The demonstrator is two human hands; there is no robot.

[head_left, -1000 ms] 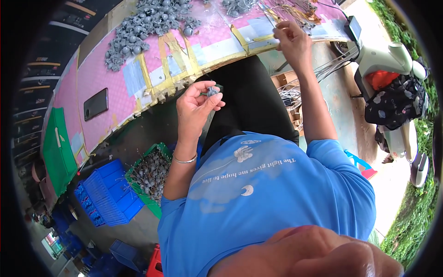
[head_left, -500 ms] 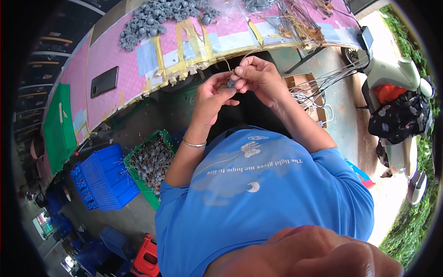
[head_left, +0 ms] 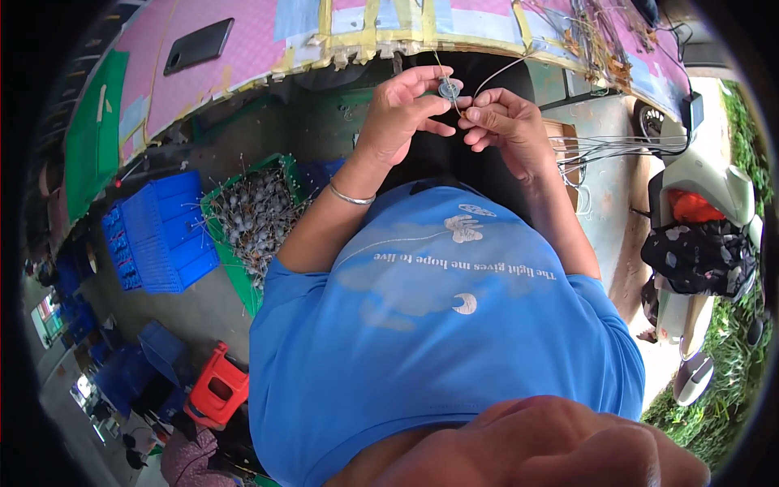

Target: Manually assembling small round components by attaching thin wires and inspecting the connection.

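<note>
My left hand (head_left: 403, 116) pinches a small round grey plastic part (head_left: 449, 90) between thumb and fingers, just off the table's front edge. A thin lead sticks up from that part. Close by on the right, my right hand (head_left: 510, 128) has its thumb and fingertips closed on a thin wire (head_left: 492, 78). The wire curves up from those fingers toward the table edge, and a short stretch of it runs between the two hands. Fingers partly hide where wire and grey part meet.
The pink-covered table (head_left: 251, 61) has a taped, ragged edge and carries a black phone (head_left: 199, 46) and a bundle of wires (head_left: 596, 40). Lower left are a green crate (head_left: 239, 280) of grey parts with wires, blue crates (head_left: 174, 235) and a red stool (head_left: 217, 388). A scooter (head_left: 698, 174) stands right.
My hands have drawn slightly apart, and the grey part now shows more fully at my left fingertips. The whole view has shifted, so the table sits higher and its grey pile is out of sight.
</note>
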